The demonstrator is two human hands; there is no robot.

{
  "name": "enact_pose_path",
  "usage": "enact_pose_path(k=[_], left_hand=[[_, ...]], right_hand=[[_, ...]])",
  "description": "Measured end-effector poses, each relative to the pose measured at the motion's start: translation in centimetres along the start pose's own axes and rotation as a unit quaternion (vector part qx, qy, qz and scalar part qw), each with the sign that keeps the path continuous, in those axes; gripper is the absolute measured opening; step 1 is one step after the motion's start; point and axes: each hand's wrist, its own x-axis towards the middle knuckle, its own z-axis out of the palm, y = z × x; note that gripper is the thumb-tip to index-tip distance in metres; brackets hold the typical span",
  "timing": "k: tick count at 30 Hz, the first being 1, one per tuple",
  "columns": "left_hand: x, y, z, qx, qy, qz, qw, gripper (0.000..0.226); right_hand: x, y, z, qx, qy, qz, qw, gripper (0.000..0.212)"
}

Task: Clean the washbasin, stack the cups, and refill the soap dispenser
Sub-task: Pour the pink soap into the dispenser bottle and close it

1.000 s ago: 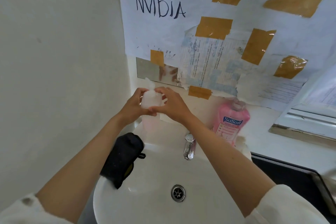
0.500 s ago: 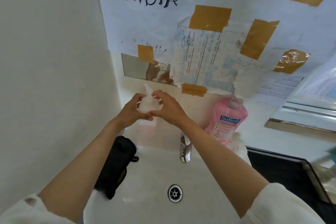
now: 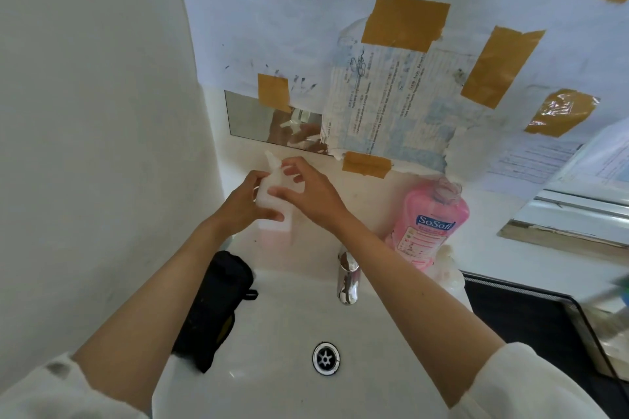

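Note:
A white translucent soap dispenser [image 3: 276, 196] stands on the back ledge of the white washbasin [image 3: 279, 313], left of the tap. My left hand [image 3: 243, 202] wraps around its body from the left. My right hand [image 3: 311, 192] has its fingers on the pump top from the right. A pink SoSoft refill bottle [image 3: 430, 223] stands uncapped on the ledge to the right of the tap. No cups are visible.
A chrome tap [image 3: 348, 279] sits at the basin's back centre, the drain [image 3: 326, 358] below it. A black cloth or pouch [image 3: 214, 306] hangs over the basin's left rim. A wall rises close on the left; taped paper covers the mirror [image 3: 253, 116]. A dark counter [image 3: 531, 323] lies on the right.
The camera has tilted down, so the hands and dispenser appear higher and farther. My right-hand fingers have shifted on the pump top; both hands stay on the dispenser.

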Motion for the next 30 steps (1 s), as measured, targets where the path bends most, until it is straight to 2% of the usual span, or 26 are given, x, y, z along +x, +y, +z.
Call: enact_pose_path(k=[4,7,11,15,21,25,30], left_hand=[[0.2,-0.3,-0.1,0.015,-0.008,0.000,1.000,0.079],[0.3,-0.4,-0.4,0.028,-0.022,-0.006,0.999,0.088],[0.5,-0.4,-0.9,0.047,-0.039,-0.011,0.998,0.087],[0.5,-0.6,-0.9,0.043,-0.047,-0.008,0.998,0.098],[0.1,-0.7,-0.4,0.013,-0.034,-0.015,0.999,0.091],[-0.9,-0.4,0.4,0.032,-0.006,-0.002,0.999,0.097],[-3.1,-0.3,0.6,0.067,0.057,-0.011,0.996,0.108]], right_hand=[[0.9,-1.4,0.5,0.012,0.070,-0.026,0.997,0.035],[2.0,-2.2,0.7,-0.070,0.090,-0.053,0.992,0.029],[2.4,-2.5,0.7,-0.148,0.046,-0.127,0.980,0.023],[2.2,-1.6,0.4,-0.103,-0.001,-0.174,0.979,0.028],[1.5,-1.8,-0.7,-0.002,-0.073,-0.152,0.986,0.036],[1.3,-1.9,-0.6,0.031,-0.066,-0.100,0.992,0.049],[0.3,-1.8,-0.9,0.033,-0.043,-0.082,0.995,0.064]])
